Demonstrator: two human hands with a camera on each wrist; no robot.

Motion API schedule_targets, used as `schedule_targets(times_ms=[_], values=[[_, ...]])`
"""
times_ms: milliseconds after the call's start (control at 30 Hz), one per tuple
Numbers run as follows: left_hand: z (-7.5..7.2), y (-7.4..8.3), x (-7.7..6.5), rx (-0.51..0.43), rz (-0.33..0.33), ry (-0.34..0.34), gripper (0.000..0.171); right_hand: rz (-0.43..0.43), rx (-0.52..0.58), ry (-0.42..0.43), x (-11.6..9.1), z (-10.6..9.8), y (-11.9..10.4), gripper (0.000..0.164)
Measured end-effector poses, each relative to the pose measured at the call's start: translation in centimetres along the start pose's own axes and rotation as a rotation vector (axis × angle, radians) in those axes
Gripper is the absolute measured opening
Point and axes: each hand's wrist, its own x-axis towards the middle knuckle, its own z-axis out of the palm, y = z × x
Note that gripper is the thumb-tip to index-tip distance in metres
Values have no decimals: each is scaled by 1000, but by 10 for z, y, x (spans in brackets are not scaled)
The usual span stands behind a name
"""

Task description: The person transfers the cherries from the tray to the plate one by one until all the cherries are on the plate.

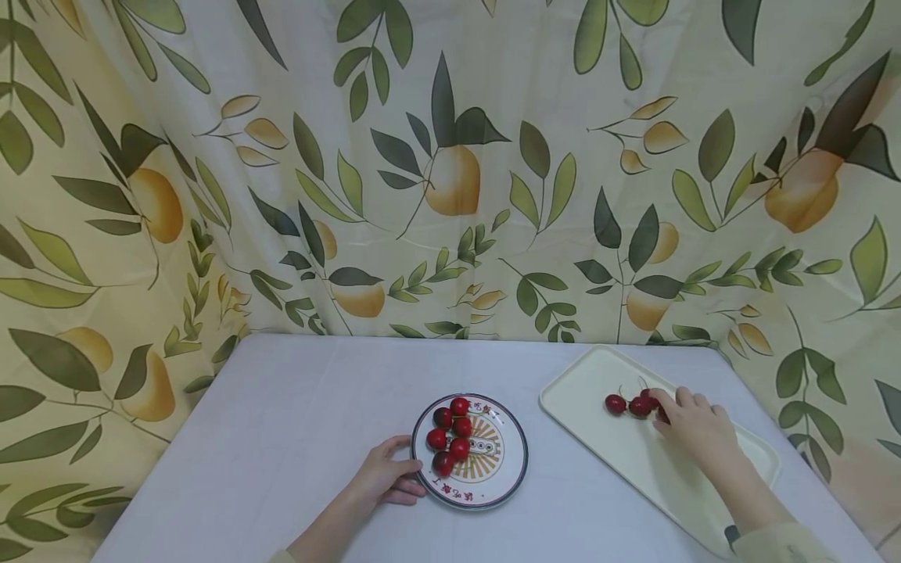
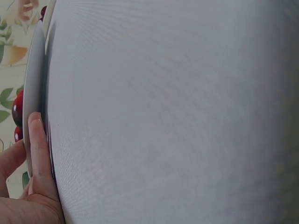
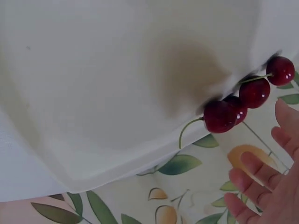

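My left hand (image 1: 387,474) pinches the near left rim of a round white plate (image 1: 508,461) with a dark edge, thumb at the top and fingers beneath. Several red cherries (image 1: 460,449) lie on the plate's left half. Over a long cream tray (image 1: 598,379) at the right, my right hand (image 1: 697,426) reaches to a small cluster of cherries (image 1: 615,404). In the right wrist view these dark red cherries (image 3: 219,116) show thin green stems, and the fingers (image 3: 264,170) are spread and loosely bent beside them, holding nothing.
A white cloth (image 1: 317,407) covers the table. Behind it hangs a curtain (image 1: 450,258) printed with fruit and leaves. The tray lies at a slant to the right of the plate, with a strip of cloth between them.
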Motion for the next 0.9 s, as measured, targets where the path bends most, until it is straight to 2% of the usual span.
schedule_targets(times_ms=[300,500,700,900], values=[[0,0,0,3,-6,10,67,43,-18,-82,-2,6,12,52],[-1,0,0,-1,-2,4,67,98,16,-126,-1,13,25,55],[-1,-1,1,-5,-3,3,67,115,45,-116,-3,23,40,47],[-1,-1,1,-7,4,1,66,123,71,-162,-4,25,48,41]])
